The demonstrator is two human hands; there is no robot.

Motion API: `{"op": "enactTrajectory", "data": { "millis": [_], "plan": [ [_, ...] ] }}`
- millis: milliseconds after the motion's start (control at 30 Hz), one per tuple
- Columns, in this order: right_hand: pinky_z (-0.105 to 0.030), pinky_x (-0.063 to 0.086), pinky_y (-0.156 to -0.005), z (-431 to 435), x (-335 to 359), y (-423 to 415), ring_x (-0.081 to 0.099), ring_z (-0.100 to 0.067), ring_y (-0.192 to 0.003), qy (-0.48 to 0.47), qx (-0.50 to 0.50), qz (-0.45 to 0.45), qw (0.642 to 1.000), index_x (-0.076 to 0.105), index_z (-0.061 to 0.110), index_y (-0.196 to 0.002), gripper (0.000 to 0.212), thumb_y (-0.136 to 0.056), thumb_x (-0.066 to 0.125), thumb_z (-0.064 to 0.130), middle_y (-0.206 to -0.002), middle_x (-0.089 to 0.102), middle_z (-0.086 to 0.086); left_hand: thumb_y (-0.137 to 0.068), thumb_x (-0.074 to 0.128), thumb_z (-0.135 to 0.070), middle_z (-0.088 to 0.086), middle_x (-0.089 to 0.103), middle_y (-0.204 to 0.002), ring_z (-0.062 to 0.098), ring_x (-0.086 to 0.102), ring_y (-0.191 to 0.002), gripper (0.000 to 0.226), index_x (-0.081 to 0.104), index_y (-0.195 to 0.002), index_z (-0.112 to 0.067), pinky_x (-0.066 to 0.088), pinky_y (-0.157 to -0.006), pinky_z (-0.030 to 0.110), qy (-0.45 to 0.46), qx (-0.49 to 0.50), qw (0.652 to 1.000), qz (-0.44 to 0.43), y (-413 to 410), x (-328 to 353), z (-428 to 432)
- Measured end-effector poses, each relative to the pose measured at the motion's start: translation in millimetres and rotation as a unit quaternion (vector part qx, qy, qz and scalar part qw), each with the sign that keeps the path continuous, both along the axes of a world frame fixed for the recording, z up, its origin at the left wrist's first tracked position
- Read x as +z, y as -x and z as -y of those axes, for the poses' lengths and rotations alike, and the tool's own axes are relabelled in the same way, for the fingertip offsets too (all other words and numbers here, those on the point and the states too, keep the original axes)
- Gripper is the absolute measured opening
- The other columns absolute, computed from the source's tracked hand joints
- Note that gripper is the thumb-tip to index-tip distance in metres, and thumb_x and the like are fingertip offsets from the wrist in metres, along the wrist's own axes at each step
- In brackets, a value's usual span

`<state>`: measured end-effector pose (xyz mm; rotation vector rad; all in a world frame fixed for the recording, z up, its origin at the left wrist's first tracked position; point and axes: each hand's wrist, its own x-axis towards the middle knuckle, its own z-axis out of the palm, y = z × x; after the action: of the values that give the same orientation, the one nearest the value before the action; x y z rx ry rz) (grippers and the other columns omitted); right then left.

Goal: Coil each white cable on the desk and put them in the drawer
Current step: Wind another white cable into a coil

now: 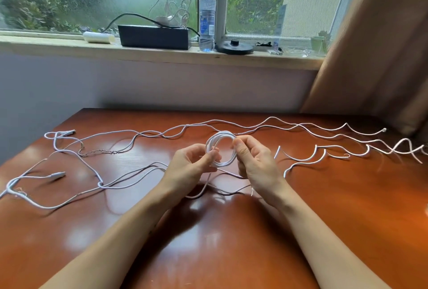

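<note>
A small white cable coil point(221, 147) of several loops is held upright above the middle of the red-brown desk point(347, 207). My left hand point(192, 168) pinches its left side between thumb and fingers. My right hand point(252, 161) pinches its right side. The coil's loose tail point(201, 192) trails down onto the desk under my hands. Other white cables lie uncoiled: long wavy ones point(278, 124) across the back, a tangle with connectors point(58, 175) at the left, and kinked pieces point(308, 161) at the right. No drawer is in view.
A wall and a window sill rise behind the desk. On the sill stand a black box point(155, 37) with cords on it, a water bottle point(206, 20), a black disc point(234, 48) and a white roll point(98, 37). A brown curtain point(382, 45) hangs at the right.
</note>
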<state>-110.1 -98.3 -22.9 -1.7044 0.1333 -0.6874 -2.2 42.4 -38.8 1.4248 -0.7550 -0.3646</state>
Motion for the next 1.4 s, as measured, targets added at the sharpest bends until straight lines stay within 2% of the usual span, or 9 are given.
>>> {"op": "enactTrajectory", "data": {
  "millis": [167,267,400,600,767,967,1100,1267,1400],
  "plan": [
    [-0.024,0.022,-0.044,-1.2,0.3,-1.6,0.026,-0.011,-0.048,-0.018,-0.001,-0.004,1.0,0.059,0.016,-0.093,0.021,-0.105,0.05,0.031,-0.056,0.034,0.007,-0.095,0.068,-0.016,0.011,0.074,-0.082,0.017,0.071,-0.076,0.017,0.072,-0.095,0.0,0.062,-0.075,0.034,0.046,0.028,0.998,-0.044,4.4,6.9,-0.6],
    [-0.013,0.031,-0.047,-0.4,1.1,-0.9,0.037,-0.001,-0.045,0.017,-0.036,-0.007,0.999,0.063,0.016,-0.092,0.02,-0.105,0.053,0.029,-0.049,0.046,0.017,-0.093,0.069,-0.012,0.009,0.071,-0.075,0.018,0.07,-0.071,0.011,0.073,-0.09,-0.002,0.063,-0.077,0.034,0.073,0.045,0.994,-0.063,6.6,8.8,1.4],
    [-0.009,0.035,-0.052,3.8,-2.2,-2.6,0.046,0.003,-0.046,0.028,-0.052,-0.023,0.998,0.066,0.008,-0.092,0.026,-0.104,0.055,0.029,-0.047,0.05,0.022,-0.094,0.068,-0.009,0.009,0.071,-0.074,0.017,0.069,-0.07,0.009,0.074,-0.091,-0.003,0.063,-0.076,0.034,0.067,0.058,0.995,-0.048,6.1,6.7,2.4],
    [-0.009,0.046,-0.082,8.1,-3.0,-1.0,0.067,0.005,-0.091,0.046,-0.076,-0.013,0.996,0.071,0.022,-0.097,0.005,-0.098,0.066,0.024,-0.094,0.075,0.013,-0.095,0.069,-0.009,0.007,0.074,-0.073,0.015,0.07,-0.068,0.015,0.078,-0.089,-0.019,0.063,-0.074,0.036,0.024,0.096,0.995,0.013,0.1,2.4,0.4],
    [-0.01,0.048,-0.083,12.5,-3.0,0.0,0.067,0.001,-0.091,0.051,-0.135,0.03,0.989,0.065,0.016,-0.098,0.01,-0.094,0.072,0.022,-0.097,0.071,0.005,-0.093,0.071,-0.009,0.007,0.074,-0.072,0.016,0.068,-0.068,0.018,0.079,-0.088,-0.024,0.064,-0.072,0.037,0.006,0.092,0.994,0.051,0.3,1.2,-1.1],
    [-0.025,0.053,-0.081,20.6,-2.5,1.1,0.064,-0.012,-0.086,0.129,-0.198,0.045,0.971,0.066,0.027,-0.094,0.008,-0.093,0.073,0.023,-0.09,0.07,0.009,-0.092,0.072,-0.006,0.002,0.073,-0.068,0.01,0.06,-0.063,0.015,0.081,-0.085,-0.016,0.061,-0.072,0.045,-0.045,0.077,0.985,0.149,-1.0,-1.6,-2.4],
    [-0.036,0.054,-0.077,27.2,-4.4,2.5,0.063,-0.015,-0.08,0.173,-0.241,0.055,0.953,0.07,0.029,-0.091,0.006,-0.09,0.076,0.028,-0.087,0.07,0.011,-0.091,0.073,-0.006,-0.007,0.075,-0.071,0.007,0.065,-0.067,0.01,0.081,-0.09,-0.012,0.06,-0.074,0.04,-0.038,0.084,0.977,0.194,-0.2,-3.4,-3.5],
    [-0.045,0.056,-0.079,35.1,-11.4,0.2,0.067,-0.012,-0.086,0.199,-0.234,0.031,0.951,0.074,0.034,-0.089,0.003,-0.088,0.076,0.036,-0.092,0.07,0.014,-0.092,0.07,-0.003,-0.003,0.073,-0.069,0.007,0.065,-0.064,0.017,0.081,-0.091,-0.017,0.063,-0.074,0.04,0.003,0.094,0.986,0.14,4.3,2.5,-1.8],
    [-0.039,0.056,-0.081,35.1,-15.6,-1.0,0.068,-0.007,-0.088,0.24,-0.193,0.007,0.952,0.076,0.035,-0.09,0.003,-0.088,0.077,0.037,-0.09,0.069,0.019,-0.095,0.066,-0.003,-0.006,0.072,-0.068,0.008,0.063,-0.062,0.019,0.079,-0.098,-0.017,0.061,-0.064,0.032,0.052,0.092,0.994,0.034,7.3,10.6,-0.7]
  ]
}}
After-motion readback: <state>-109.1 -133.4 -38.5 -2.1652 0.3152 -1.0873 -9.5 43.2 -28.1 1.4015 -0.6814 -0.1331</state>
